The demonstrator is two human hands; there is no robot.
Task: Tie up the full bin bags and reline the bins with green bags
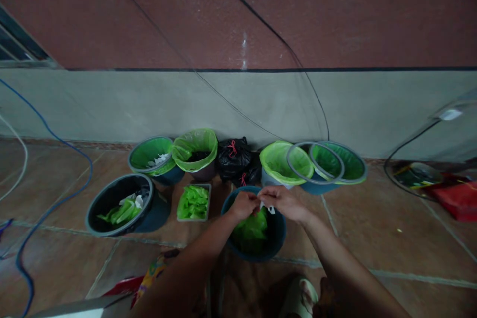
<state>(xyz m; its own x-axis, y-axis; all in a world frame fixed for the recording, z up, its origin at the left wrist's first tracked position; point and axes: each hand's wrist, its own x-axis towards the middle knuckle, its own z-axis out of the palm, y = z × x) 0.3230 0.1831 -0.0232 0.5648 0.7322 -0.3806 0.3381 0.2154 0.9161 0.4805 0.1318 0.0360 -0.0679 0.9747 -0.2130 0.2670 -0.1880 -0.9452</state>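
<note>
My left hand (244, 204) and my right hand (283, 202) meet over a dark blue bin (278, 238) on the floor in front of me. Both are pinched on the top of a green plastic bag (251, 228) that sits inside the bin, with a small white piece (269, 208) between the fingers. My foot in a pale sandal (300, 295) shows just below the bin.
Several more bins line the wall: a green-lined one (151, 155), a brown one with a green bag (196, 151), two at right with a loose grey ring (315, 161). Tied black bags (236, 159), a tray of green bags (194, 202), a dark bin (119, 206), a blue cable (52, 198).
</note>
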